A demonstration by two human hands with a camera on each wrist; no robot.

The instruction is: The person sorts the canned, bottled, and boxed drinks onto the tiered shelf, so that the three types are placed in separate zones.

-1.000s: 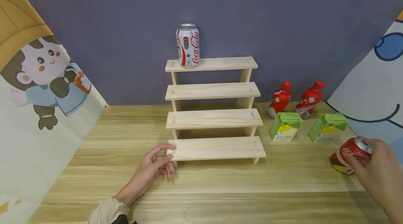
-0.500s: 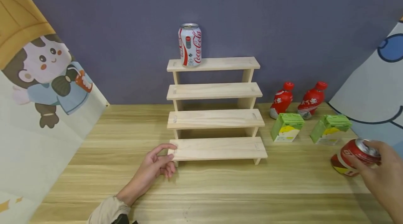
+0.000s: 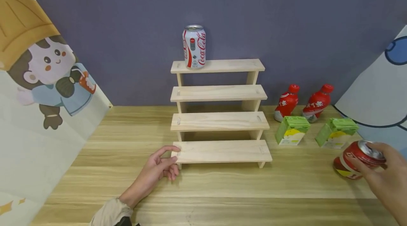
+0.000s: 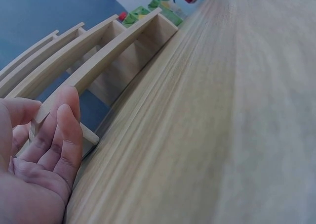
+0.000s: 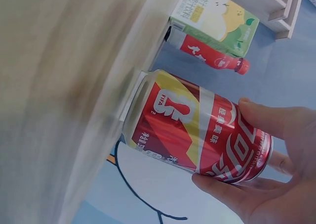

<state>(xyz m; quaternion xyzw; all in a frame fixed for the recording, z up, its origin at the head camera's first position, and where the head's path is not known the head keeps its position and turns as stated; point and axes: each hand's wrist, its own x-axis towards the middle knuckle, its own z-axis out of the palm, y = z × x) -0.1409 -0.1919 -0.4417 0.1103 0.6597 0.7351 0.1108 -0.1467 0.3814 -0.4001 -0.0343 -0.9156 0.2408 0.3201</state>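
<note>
Far left, a cartoon figure in a yellow hat, printed on the side wall. Next, left hand out of a beige sleeve, in a thumb-and-index pinch on the lowest step of a wooden rack, at its left end. Four pale, bare-wood planks on this rack, rising like stairs before a dark blue wall. Near the left end of the top plank, an upright white can with red lettering. Farther right, on the wood-grain table, two red bottles, with two green boxes just in front. Before the right-hand box, a red can: about upright, glossy, with silver top, large white lettering, a pale band around the middle, a yellow angular stripe and a white FIFA mark toward the base. Cannot tell contact with the table from a slight gap. Far right, right hand, in a grasp around the can's upper part.
</note>
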